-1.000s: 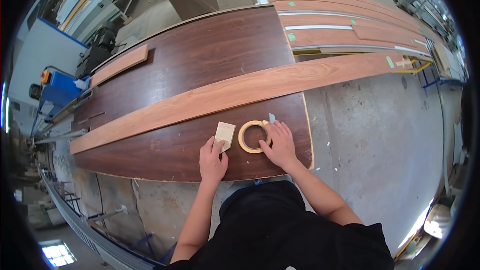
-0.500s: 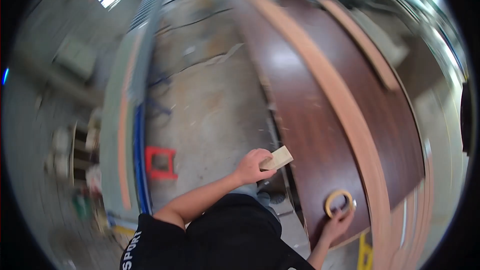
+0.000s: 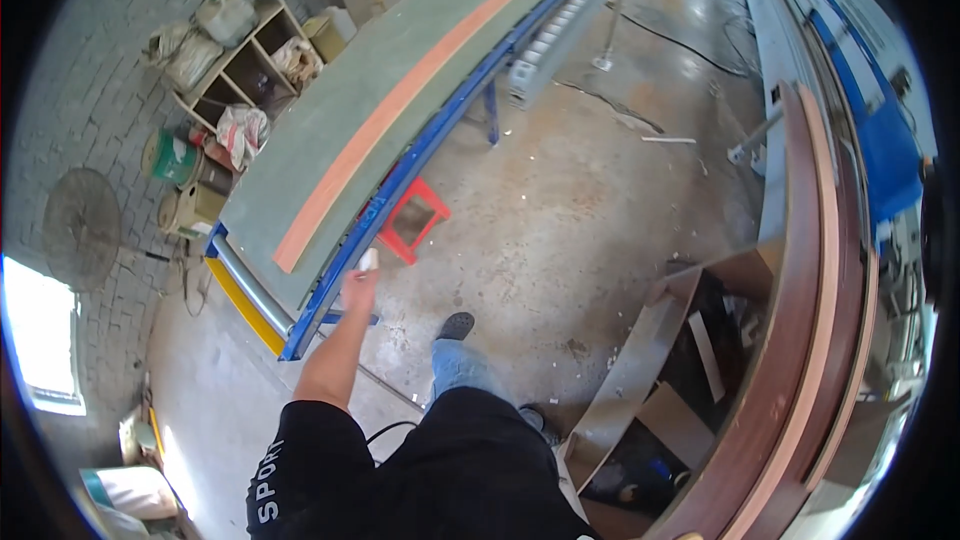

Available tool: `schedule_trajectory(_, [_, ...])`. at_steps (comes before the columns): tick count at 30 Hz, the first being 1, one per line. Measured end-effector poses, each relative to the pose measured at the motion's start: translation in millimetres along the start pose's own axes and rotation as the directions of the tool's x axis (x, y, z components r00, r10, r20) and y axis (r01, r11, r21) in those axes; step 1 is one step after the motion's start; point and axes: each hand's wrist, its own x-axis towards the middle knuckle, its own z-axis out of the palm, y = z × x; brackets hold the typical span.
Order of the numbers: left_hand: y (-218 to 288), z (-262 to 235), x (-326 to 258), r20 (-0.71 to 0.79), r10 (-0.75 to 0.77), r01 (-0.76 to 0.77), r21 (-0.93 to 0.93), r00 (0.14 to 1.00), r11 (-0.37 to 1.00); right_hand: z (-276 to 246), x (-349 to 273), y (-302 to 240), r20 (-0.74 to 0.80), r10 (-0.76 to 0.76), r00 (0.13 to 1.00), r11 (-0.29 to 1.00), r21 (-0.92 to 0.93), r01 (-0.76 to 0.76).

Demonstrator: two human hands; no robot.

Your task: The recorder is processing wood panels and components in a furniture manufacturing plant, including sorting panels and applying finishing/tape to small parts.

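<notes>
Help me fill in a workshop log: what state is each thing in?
Left hand: closed around the pale block.
Pale block: held, partly hidden.
Pink strip: lying flat on the green table.
Long board: lying on the brown table.
Red stool: on the floor, upright or tipped unclear.
Shelf: open-fronted, partly filled.
Fan: spinning or still, unclear.

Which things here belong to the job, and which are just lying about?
Job, seemingly:
pale block, held in left hand
reddish strip on green-topped table

Just about, seemingly:
red stool
fan
green bucket
</notes>
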Motion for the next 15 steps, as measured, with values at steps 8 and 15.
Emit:
schedule_trajectory(8, [-34.0, -15.5, 203.5, 0.064, 0.284, -0.291, 0.256, 0.957, 0.922, 9.0, -133.5, -199.3, 0.482, -0.306, 0.821, 0.921, -0.067, 0.383])
schedule_trajectory(15, [-99.1, 13.5, 300.2, 0.175, 0.487, -0.51, 0.445, 0.855, 0.736, 76.6, -156.5, -229.1, 0.58, -0.368, 0.727, 0.929, 0.262, 0.262])
